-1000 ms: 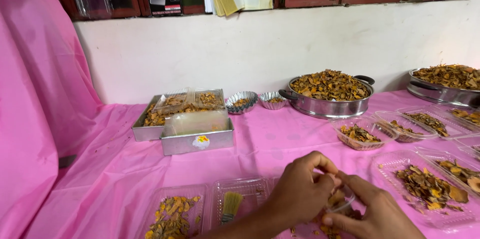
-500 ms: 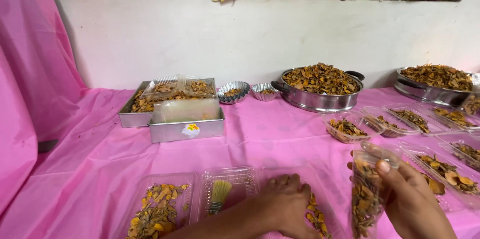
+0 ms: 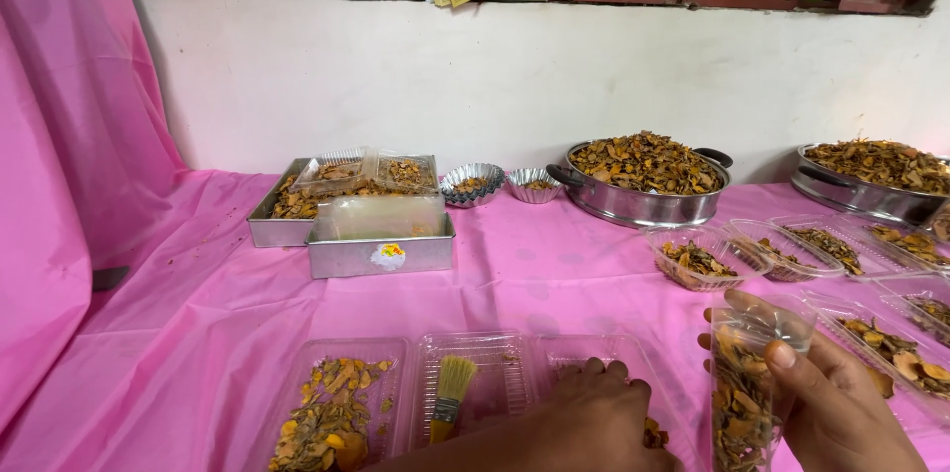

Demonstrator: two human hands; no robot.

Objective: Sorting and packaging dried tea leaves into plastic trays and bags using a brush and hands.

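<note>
My right hand (image 3: 836,393) grips a clear plastic box (image 3: 744,383) tipped on its side, filled with dried yellow-brown slices. My left hand (image 3: 584,423) rests palm down in a clear tray (image 3: 604,353) at the table's near edge, covering some of the same slices. Left of it, another clear tray (image 3: 465,373) holds a small brush (image 3: 452,385) with pale bristles. Further left, a third tray (image 3: 336,413) carries a loose pile of slices.
On the pink tablecloth (image 3: 198,333) stand two steel tins (image 3: 381,244), two small fluted cups (image 3: 473,183), two big steel pans of dried slices (image 3: 643,180), and several filled clear boxes (image 3: 698,259) at the right. A white wall runs behind.
My hands parted: the right one lifted the filled clear box and turned it on its side, while the left one dropped down flat into the near tray. The view shifted left.
</note>
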